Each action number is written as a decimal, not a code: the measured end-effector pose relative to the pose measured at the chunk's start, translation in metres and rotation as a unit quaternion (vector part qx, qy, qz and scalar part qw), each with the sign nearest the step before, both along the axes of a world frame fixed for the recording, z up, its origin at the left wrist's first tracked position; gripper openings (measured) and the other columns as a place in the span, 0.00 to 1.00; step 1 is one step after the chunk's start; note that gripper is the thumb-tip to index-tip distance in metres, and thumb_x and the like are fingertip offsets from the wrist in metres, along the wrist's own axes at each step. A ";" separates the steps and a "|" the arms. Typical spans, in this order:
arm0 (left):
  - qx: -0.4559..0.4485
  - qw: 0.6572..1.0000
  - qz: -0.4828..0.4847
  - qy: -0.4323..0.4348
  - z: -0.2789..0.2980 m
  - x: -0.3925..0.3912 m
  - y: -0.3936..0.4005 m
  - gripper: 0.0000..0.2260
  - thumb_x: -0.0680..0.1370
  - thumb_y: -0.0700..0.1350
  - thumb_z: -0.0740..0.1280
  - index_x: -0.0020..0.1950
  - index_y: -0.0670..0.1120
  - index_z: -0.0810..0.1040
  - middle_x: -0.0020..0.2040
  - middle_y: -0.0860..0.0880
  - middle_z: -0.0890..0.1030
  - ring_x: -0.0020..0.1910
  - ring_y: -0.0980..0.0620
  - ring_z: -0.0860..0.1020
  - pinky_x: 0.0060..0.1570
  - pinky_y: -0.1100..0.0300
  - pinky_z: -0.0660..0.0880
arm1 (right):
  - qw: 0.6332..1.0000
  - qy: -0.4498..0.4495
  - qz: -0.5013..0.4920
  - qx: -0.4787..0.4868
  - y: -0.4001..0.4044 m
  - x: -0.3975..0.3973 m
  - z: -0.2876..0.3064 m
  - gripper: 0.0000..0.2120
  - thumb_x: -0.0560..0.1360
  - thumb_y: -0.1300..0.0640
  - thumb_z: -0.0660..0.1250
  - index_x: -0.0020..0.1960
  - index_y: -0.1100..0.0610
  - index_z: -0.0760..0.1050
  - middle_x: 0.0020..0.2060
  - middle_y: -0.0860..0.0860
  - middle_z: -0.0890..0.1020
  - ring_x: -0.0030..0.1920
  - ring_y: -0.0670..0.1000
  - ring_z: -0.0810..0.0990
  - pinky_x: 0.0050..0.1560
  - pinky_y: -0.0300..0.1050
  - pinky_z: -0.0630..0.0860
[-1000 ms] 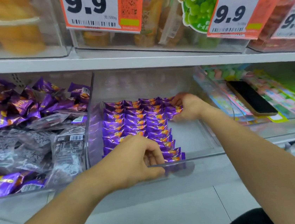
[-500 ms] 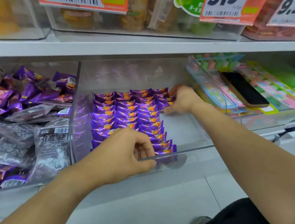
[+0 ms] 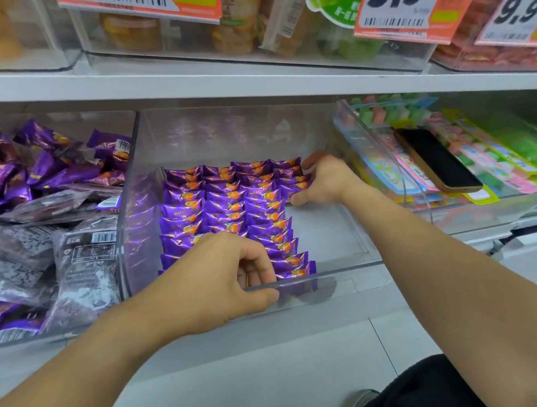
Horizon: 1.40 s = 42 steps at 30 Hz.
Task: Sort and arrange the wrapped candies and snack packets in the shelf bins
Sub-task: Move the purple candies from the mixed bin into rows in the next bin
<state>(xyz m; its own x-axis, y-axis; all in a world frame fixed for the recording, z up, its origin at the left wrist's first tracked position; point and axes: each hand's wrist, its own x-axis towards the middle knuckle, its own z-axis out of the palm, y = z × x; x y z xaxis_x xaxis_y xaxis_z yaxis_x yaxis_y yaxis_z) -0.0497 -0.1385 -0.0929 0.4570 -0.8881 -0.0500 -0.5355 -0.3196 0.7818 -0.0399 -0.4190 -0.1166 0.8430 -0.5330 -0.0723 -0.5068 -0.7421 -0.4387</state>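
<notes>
Both hands hold much as before, though the view has tipped downward; left hand (image 3: 215,276) curls its fingers over the near rim of the clear bin (image 3: 334,267); right hand (image 3: 328,179), fingers together, presses the far-right edge of the purple candies (image 3: 227,208), packed in rows running near to far, each wrapper's long axis left-right.
</notes>
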 end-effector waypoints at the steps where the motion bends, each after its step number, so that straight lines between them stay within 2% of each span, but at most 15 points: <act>1: 0.000 1.000 0.000 -0.001 0.000 0.000 0.000 0.05 0.70 0.45 0.77 0.38 0.52 0.82 0.32 0.61 0.79 0.29 0.60 0.73 0.31 0.68 0.70 | 1.000 0.001 0.000 -0.002 0.001 0.000 0.000 0.38 0.63 0.48 0.83 0.66 0.58 0.71 0.59 0.53 0.77 0.57 0.54 0.78 0.53 0.44 0.76; 7: 0.000 1.000 -0.002 -0.010 0.000 0.000 0.001 0.06 0.70 0.46 0.77 0.38 0.53 0.81 0.32 0.61 0.79 0.29 0.60 0.73 0.31 0.68 0.71 | 0.999 0.000 -0.005 -0.032 0.000 -0.003 0.007 0.37 0.63 0.49 0.83 0.65 0.59 0.71 0.56 0.54 0.78 0.51 0.53 0.78 0.47 0.42 0.73; 12: -0.003 1.000 0.002 -0.029 0.001 0.001 0.002 0.06 0.70 0.48 0.78 0.39 0.53 0.82 0.32 0.62 0.79 0.30 0.61 0.74 0.32 0.70 0.69 | 0.992 -0.078 0.017 -0.098 0.004 -0.006 0.019 0.24 0.65 0.53 0.81 0.56 0.60 0.78 0.48 0.55 0.82 0.47 0.56 0.81 0.47 0.46 0.79; 16: -0.020 0.999 0.004 -0.048 0.005 -0.003 0.008 0.06 0.70 0.51 0.77 0.42 0.53 0.82 0.35 0.59 0.81 0.33 0.60 0.75 0.34 0.71 0.70 | 0.990 -0.085 0.043 -0.106 0.013 -0.013 0.029 0.18 0.66 0.54 0.79 0.52 0.59 0.80 0.45 0.54 0.83 0.45 0.54 0.82 0.48 0.49 0.81; 21: -0.097 0.992 0.040 -0.068 0.031 -0.001 0.033 0.03 0.74 0.47 0.73 0.40 0.52 0.83 0.35 0.57 0.82 0.33 0.57 0.76 0.34 0.69 0.70 | 0.978 -0.151 0.141 0.014 0.062 -0.024 0.059 0.05 0.72 0.56 0.77 0.45 0.55 0.81 0.38 0.47 0.84 0.36 0.41 0.80 0.42 0.36 0.77; 25: -0.191 0.962 0.173 -0.094 0.056 0.022 0.082 0.05 0.74 0.45 0.74 0.38 0.50 0.82 0.34 0.50 0.81 0.32 0.51 0.75 0.33 0.63 0.73 | 0.932 -0.240 0.244 0.117 0.143 -0.040 0.082 0.04 0.73 0.59 0.75 0.43 0.53 0.81 0.36 0.48 0.84 0.37 0.46 0.81 0.40 0.38 0.77; 27: -0.176 0.939 0.252 -0.152 0.054 0.044 0.109 0.05 0.75 0.44 0.73 0.39 0.51 0.82 0.33 0.50 0.80 0.32 0.54 0.74 0.33 0.68 0.71 | 0.912 -0.248 0.298 0.130 0.182 -0.040 0.087 0.04 0.73 0.59 0.74 0.43 0.52 0.81 0.37 0.47 0.84 0.37 0.48 0.81 0.40 0.41 0.78; 29: -0.121 0.919 0.306 -0.217 0.043 0.072 0.135 0.01 0.74 0.44 0.73 0.45 0.50 0.83 0.37 0.53 0.79 0.35 0.58 0.74 0.37 0.73 0.68 | 0.900 -0.243 0.347 0.104 0.213 -0.027 0.086 0.03 0.73 0.59 0.75 0.45 0.54 0.81 0.38 0.45 0.83 0.38 0.47 0.80 0.41 0.37 0.77; 30: -0.086 0.910 0.327 -0.241 0.037 0.086 0.145 0.05 0.74 0.45 0.73 0.49 0.49 0.82 0.42 0.53 0.79 0.39 0.59 0.75 0.41 0.74 0.68 | 0.898 -0.234 0.365 0.078 0.224 -0.016 0.085 0.05 0.73 0.59 0.75 0.47 0.54 0.81 0.40 0.45 0.83 0.39 0.45 0.80 0.42 0.35 0.75; 32: -0.040 0.901 0.337 -0.269 0.022 0.113 0.159 0.14 0.75 0.47 0.72 0.59 0.46 0.80 0.52 0.48 0.79 0.51 0.51 0.77 0.52 0.68 0.68 | 0.905 -0.197 0.376 0.004 0.238 0.015 0.082 0.10 0.72 0.56 0.75 0.53 0.54 0.81 0.45 0.48 0.82 0.43 0.45 0.80 0.48 0.36 0.75; 34: -0.029 0.897 0.341 -0.281 0.013 0.132 0.162 0.18 0.76 0.49 0.71 0.63 0.44 0.77 0.57 0.44 0.77 0.57 0.44 0.75 0.58 0.58 0.68 | 0.914 -0.163 0.358 -0.097 0.245 0.051 0.081 0.16 0.72 0.53 0.73 0.59 0.55 0.79 0.49 0.52 0.82 0.50 0.53 0.80 0.54 0.45 0.75; 36: -0.025 0.903 0.346 -0.254 0.008 0.143 0.160 0.19 0.78 0.51 0.68 0.65 0.44 0.76 0.58 0.43 0.78 0.58 0.42 0.75 0.60 0.53 0.70 | 0.920 -0.125 0.344 -0.142 0.252 0.082 0.083 0.22 0.73 0.51 0.72 0.65 0.55 0.75 0.55 0.54 0.82 0.56 0.57 0.80 0.53 0.43 0.72; 38: -0.008 0.918 0.340 -0.205 0.007 0.148 0.158 0.19 0.78 0.54 0.66 0.65 0.45 0.75 0.55 0.46 0.81 0.54 0.43 0.77 0.57 0.50 0.74 | 0.922 -0.036 0.350 -0.165 0.262 0.106 0.081 0.27 0.75 0.47 0.71 0.71 0.53 0.70 0.58 0.55 0.81 0.56 0.58 0.79 0.49 0.42 0.71; 40: 0.004 0.929 0.334 -0.161 0.006 0.153 0.156 0.19 0.76 0.55 0.68 0.61 0.45 0.76 0.50 0.47 0.83 0.51 0.44 0.79 0.53 0.51 0.76 | 0.914 0.038 0.359 -0.183 0.270 0.120 0.077 0.28 0.75 0.44 0.71 0.71 0.52 0.69 0.54 0.53 0.81 0.49 0.56 0.77 0.46 0.42 0.69; 42: -0.010 0.935 0.331 -0.124 0.007 0.156 0.156 0.18 0.74 0.54 0.71 0.59 0.46 0.77 0.49 0.48 0.83 0.50 0.47 0.79 0.52 0.53 0.76 | 0.916 0.060 0.354 -0.177 0.271 0.125 0.078 0.28 0.73 0.45 0.73 0.70 0.52 0.71 0.51 0.52 0.79 0.47 0.53 0.75 0.45 0.42 0.69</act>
<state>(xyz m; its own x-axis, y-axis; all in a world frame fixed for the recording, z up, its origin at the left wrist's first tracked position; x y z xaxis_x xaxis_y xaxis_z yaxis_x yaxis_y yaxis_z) 0.1064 0.0176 -0.0862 0.9026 -0.4056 0.1444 -0.3911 -0.6323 0.6687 0.0852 -0.1476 -0.0390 0.9839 0.1364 -0.1156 0.1278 -0.9887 -0.0789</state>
